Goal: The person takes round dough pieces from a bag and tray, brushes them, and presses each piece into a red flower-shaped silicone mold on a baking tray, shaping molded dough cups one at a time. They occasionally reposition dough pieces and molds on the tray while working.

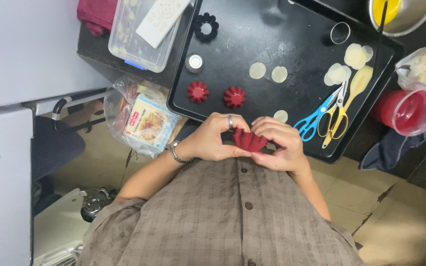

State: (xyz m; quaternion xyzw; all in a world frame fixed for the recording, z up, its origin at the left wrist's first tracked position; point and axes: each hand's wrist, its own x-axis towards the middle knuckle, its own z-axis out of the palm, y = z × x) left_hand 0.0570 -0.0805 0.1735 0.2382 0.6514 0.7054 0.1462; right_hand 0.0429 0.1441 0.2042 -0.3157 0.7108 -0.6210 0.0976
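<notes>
Black baking tray (252, 44) carries two red fluted silicone moulds (216, 94) near its front edge. Left hand (212, 140) and right hand (281, 144) both pinch a stack of red fluted moulds (247, 140) just off that front edge, above the plaid shirt (223, 216).

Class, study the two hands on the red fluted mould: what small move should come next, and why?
Probably set the red fluted mould, gripped by left hand and right hand, on the black tray beside the two red moulds already standing there.
</notes>
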